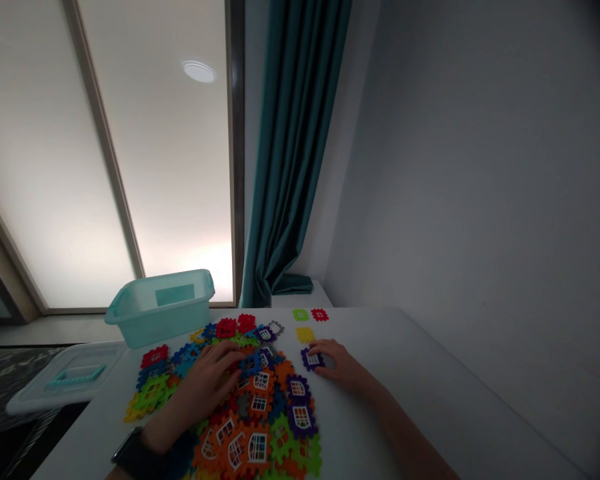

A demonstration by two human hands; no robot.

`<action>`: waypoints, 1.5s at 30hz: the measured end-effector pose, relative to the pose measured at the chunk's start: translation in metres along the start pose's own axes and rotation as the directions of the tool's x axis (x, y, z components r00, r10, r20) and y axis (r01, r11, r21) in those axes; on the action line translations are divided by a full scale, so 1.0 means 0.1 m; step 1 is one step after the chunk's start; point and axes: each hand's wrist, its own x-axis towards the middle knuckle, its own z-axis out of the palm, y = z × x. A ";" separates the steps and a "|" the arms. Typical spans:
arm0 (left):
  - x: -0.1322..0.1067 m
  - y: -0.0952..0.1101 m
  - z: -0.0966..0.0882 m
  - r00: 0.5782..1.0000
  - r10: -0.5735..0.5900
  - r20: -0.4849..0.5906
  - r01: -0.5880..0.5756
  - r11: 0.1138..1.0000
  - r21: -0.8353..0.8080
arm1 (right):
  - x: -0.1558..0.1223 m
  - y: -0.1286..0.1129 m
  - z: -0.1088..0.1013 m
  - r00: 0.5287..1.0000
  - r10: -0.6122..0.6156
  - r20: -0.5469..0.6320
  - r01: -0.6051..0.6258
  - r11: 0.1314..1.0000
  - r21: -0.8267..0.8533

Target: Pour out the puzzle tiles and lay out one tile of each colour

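Note:
A large layer of interlocking plastic waffle tiles (253,407) in orange, purple, green, blue and red lies on the white table (380,373), many with white window frames. My left hand (205,380) rests flat on this layer, fingers spread and pointing at a blue tile (251,365). My right hand (337,365) is at the layer's right side, its fingertips and thumb around the edge of a purple window tile (311,359). Above that tile lie a yellow tile (305,335), a green tile (301,315) and a red tile (319,315), all apart.
A translucent teal plastic bin (160,308) stands at the table's far left corner. Its pale lid (65,377) lies lower left, partly over the table edge. A dark watch (135,455) is on my left wrist. A teal curtain (290,153) hangs behind.

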 end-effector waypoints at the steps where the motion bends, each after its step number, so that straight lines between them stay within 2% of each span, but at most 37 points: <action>1: 0.00 0.00 -0.01 1.000 0.000 0.003 0.000 1.000 0.000 | -0.01 0.00 0.00 1.000 0.003 -0.004 -0.003 1.000 -0.004; 7: 0.03 0.02 -0.07 1.000 -0.003 0.000 0.003 1.000 0.004 | -0.04 -0.06 -0.02 0.994 0.001 -0.106 0.000 1.000 0.011; 12: 0.04 -0.03 -0.19 0.999 -0.039 -0.022 0.040 0.999 0.023 | -0.01 -0.30 0.05 0.987 -0.027 -0.156 0.029 1.000 0.009; 16: 0.02 -0.15 -0.29 0.991 -0.121 -0.052 0.123 0.992 0.041 | 0.08 -0.62 0.12 0.988 -0.101 -0.113 0.104 0.994 0.018; 21: -0.04 -0.28 -0.35 0.982 -0.191 -0.003 0.191 0.981 0.031 | 0.28 -0.99 0.19 0.978 -0.210 0.008 0.210 0.978 0.005; 28: -0.04 -0.26 -0.41 0.974 -0.227 0.019 0.228 0.972 -0.052 | 0.63 -1.23 0.36 0.956 -0.287 0.066 0.291 0.955 -0.057; 34: -0.03 -0.35 -0.45 0.971 -0.240 0.002 0.240 0.969 -0.057 | 0.85 -1.46 0.48 0.920 -0.369 0.132 0.380 0.923 -0.067; 37: -0.03 -0.36 -0.54 0.972 -0.227 0.052 0.228 0.974 -0.015 | 0.92 -1.56 0.54 0.903 -0.403 0.150 0.416 0.907 -0.071; 40: -0.04 -0.32 -0.64 0.969 -0.196 0.150 0.190 0.980 0.055 | 0.96 -1.61 0.63 0.886 -0.436 0.157 0.449 0.891 -0.064; 45: -0.12 -0.27 -0.76 0.930 -0.200 0.308 0.172 0.978 0.115 | 0.97 -1.60 0.74 0.871 -0.468 0.149 0.483 0.872 -0.086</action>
